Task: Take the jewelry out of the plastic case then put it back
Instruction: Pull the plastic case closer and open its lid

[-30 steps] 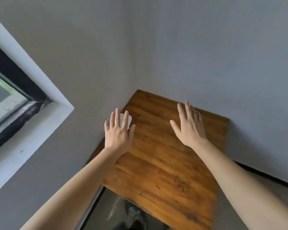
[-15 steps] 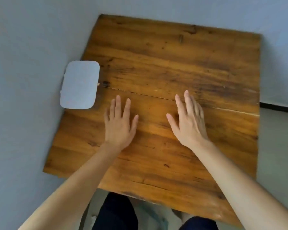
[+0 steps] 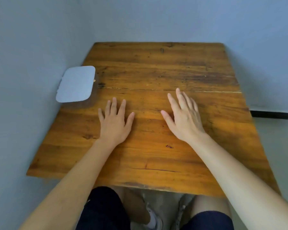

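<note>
White case, shut, at table's left edge; left hand, right hand spread flat, empty.

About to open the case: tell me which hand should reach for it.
Left. The left hand lies flat on the table nearest the closed plastic case at the left edge; the right hand is farther away. Both are empty.

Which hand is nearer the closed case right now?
The left hand: it lies flat just right of the plastic case at the table's left edge. The right hand is farther across.
</note>
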Available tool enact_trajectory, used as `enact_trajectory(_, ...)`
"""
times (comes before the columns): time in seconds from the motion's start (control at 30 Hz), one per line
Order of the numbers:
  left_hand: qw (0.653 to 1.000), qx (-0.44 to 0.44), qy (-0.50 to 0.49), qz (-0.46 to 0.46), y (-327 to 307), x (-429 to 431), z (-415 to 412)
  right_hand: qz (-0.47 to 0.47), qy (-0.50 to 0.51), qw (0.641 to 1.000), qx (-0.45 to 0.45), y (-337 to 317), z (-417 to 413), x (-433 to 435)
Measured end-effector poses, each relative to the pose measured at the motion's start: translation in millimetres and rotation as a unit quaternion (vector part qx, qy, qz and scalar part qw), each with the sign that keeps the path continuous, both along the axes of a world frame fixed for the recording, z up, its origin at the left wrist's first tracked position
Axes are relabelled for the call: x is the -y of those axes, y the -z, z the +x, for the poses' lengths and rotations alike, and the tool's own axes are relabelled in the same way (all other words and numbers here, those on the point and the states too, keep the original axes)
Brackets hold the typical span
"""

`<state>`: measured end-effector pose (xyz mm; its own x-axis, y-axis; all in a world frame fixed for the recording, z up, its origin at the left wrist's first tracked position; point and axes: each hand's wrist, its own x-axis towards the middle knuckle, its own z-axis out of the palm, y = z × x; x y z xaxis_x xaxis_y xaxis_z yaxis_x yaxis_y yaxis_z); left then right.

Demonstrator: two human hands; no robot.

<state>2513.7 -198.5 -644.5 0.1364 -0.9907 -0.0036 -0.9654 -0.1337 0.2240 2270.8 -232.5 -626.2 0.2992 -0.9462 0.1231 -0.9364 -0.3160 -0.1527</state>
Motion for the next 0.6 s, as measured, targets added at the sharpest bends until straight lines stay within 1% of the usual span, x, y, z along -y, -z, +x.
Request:
enact_trajectory(0.07, 1.0, -0.008, 0.001, -0.005, -2.3, -32.3, 0.2, 0.021, 0.023, 1.0, 0.004, -0.7, -0.8, -32.4)
enact_trajectory(0.17, 0.999, -0.027, -0.006, 0.018, -7.2, -82.7, 6.5, 0.064, 0.045, 0.997, -0.004, -0.3, -0.1, -80.5)
enact_trajectory(0.23, 1.0, -0.021, 0.002, 0.019, -10.4, -104.0, 14.8, 0.068, 0.04, 0.997, -0.016, 3.4, 2.7, -102.5)
enact_trajectory(0.3, 1.0, -0.011, -0.004, 0.018, -15.7, -113.9, 23.9, 0.069, 0.05, 0.996, -0.007, 7.1, 6.4, -115.9)
enact_trajectory(0.43, 0.999, 0.019, -0.017, 0.019, -27.1, -111.0, 42.4, 0.081, 0.064, 0.995, 0.003, 12.4, 10.0, -129.2)
enact_trajectory(0.6, 0.998, 0.042, -0.044, -0.012, -42.6, -63.2, 60.9, 0.068, 0.068, 0.995, 0.003, 15.3, 9.6, -129.5)
